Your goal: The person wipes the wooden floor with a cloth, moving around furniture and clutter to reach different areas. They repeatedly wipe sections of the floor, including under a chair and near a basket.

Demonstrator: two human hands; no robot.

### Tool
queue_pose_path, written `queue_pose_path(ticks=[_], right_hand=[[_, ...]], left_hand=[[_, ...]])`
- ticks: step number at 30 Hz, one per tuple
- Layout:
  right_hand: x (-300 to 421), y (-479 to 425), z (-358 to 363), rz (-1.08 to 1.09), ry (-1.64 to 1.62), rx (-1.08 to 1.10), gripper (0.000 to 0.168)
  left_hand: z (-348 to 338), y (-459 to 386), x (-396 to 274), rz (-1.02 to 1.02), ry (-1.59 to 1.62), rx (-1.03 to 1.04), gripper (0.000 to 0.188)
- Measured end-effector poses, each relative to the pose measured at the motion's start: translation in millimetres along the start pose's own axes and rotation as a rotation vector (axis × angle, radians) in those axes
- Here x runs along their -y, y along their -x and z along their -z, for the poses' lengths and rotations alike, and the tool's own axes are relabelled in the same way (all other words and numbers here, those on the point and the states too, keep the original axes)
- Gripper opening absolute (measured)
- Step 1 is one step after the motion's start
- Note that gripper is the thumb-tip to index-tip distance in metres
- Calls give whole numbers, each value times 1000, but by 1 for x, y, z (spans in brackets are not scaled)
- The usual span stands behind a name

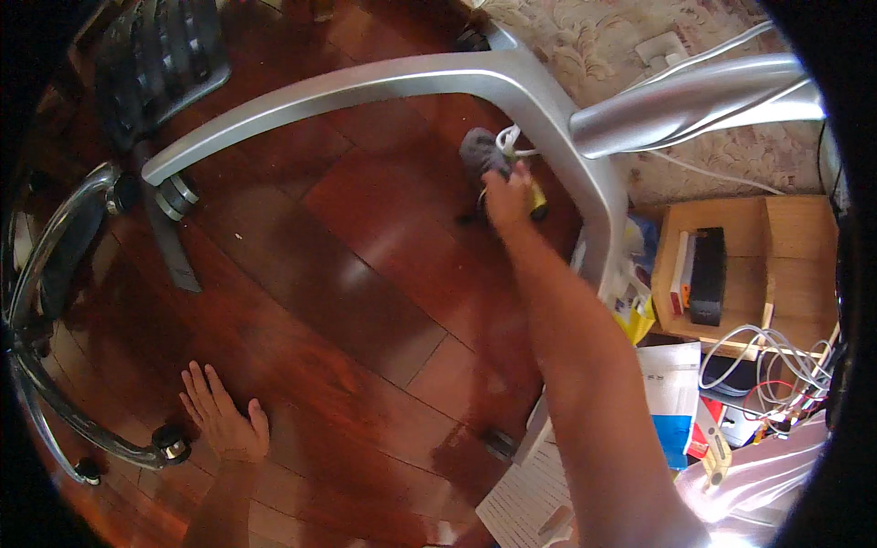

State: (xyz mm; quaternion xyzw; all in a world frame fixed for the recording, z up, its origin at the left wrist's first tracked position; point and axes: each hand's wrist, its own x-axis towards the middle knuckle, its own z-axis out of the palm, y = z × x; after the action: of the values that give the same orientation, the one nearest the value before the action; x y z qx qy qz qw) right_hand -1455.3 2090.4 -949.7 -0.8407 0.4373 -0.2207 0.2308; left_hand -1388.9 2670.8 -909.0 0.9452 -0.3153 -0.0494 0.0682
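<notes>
My left hand [229, 425] rests palm down on the reddish-brown wood floor [384, 301], thumb apart from the fingers, holding nothing. My right hand [508, 197] reaches far forward, inside the bend of a silver metal frame on casters [548, 103]. Its fingers are curled on a dark grey soft-looking object [483, 149]; blur hides exactly what it is. Against that object lies a looped white cord [507, 139]. A yellow and black piece [538, 200] shows just right of the hand, partly covered by it.
A chrome chair base [82, 425] with casters stands at left. Black slatted plastic [164, 61] is at upper left. To the right are a silver tube [685, 103], a wooden box [801, 240] and tangled white cables [760, 342]. A printed sheet [524, 496] lies beside my right arm.
</notes>
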Motion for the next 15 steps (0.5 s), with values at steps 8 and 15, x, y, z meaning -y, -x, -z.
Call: queue_pose_path(ticks=[8, 15], right_hand=[[100, 238, 17, 148, 8, 123, 72], [161, 298, 43, -256, -360, 235, 52]], left_hand=[[0, 1, -2, -5, 3, -53, 75], [-7, 2, 1, 10, -7, -80, 84]])
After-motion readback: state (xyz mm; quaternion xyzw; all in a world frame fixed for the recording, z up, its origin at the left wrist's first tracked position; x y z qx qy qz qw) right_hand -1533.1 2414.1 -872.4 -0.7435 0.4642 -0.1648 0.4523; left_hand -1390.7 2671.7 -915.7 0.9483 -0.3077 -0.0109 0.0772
